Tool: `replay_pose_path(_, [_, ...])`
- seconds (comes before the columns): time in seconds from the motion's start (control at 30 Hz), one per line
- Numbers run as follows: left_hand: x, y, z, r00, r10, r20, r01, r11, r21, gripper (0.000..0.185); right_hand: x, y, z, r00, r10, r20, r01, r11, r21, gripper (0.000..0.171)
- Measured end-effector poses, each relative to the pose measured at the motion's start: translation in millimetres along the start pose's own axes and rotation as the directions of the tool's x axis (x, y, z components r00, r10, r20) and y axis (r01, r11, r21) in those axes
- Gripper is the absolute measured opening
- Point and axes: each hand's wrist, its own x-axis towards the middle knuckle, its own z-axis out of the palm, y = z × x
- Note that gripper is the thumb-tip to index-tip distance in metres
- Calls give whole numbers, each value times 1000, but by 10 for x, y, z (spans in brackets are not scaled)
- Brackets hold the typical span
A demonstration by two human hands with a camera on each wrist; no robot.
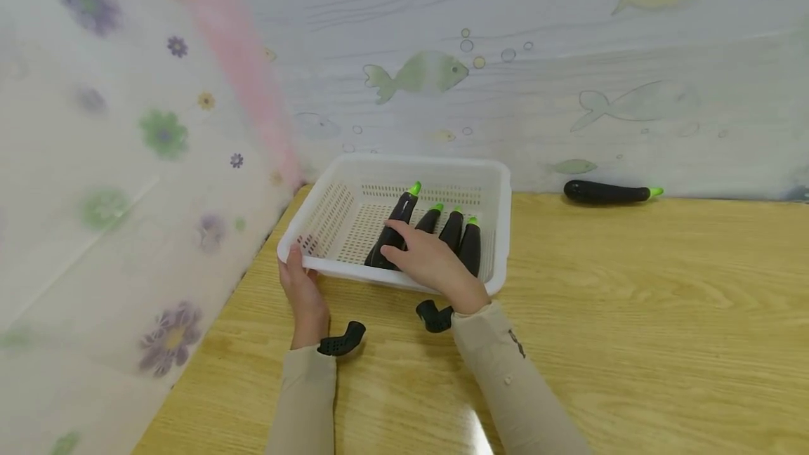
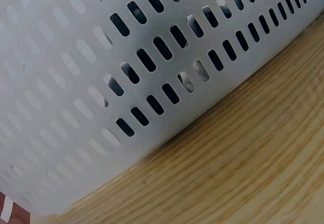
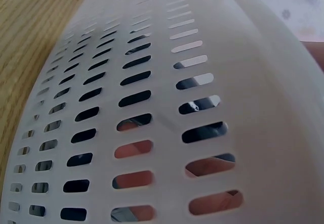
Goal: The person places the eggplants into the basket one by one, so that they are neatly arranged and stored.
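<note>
A white perforated plastic basket point(image 1: 354, 272) stands on the table, with several dark eggplants point(image 1: 470, 248) with bright green stems lying inside toward its right half. My left hand point(image 1: 305, 297) grips the basket's front left corner, thumb over the rim. Over the front rim reaches my right hand point(image 1: 432, 258), its thumb and index finger on the leftmost eggplant point(image 1: 402, 208), which leans up and away. The hand covers parts of the eggplants beside it. Through the slots of the basket wall point(image 3: 167, 97), the right wrist view shows bits of fingers and dark eggplant skin.
Another eggplant point(image 1: 607, 192) lies on the wood-grain table point(image 1: 632, 314) against the back wall, right of the basket. Patterned sheets with fish point(image 1: 423, 72) and flowers point(image 1: 173, 335) border the table behind and at left. Black wrist mounts point(image 1: 344, 339) stick out from both wrists.
</note>
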Motion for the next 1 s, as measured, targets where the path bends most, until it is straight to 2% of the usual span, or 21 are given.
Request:
replay_pose_path(0.47, [-12, 4, 4, 1000, 5, 5, -5, 1000, 24, 45, -3, -12, 2, 999, -26, 18, 27, 998, -62, 52])
replay_pose_path(1.0, [-6, 11, 8, 1000, -12, -3, 12, 999, 38, 45, 17, 9, 4, 999, -42, 21, 44, 996, -83, 45])
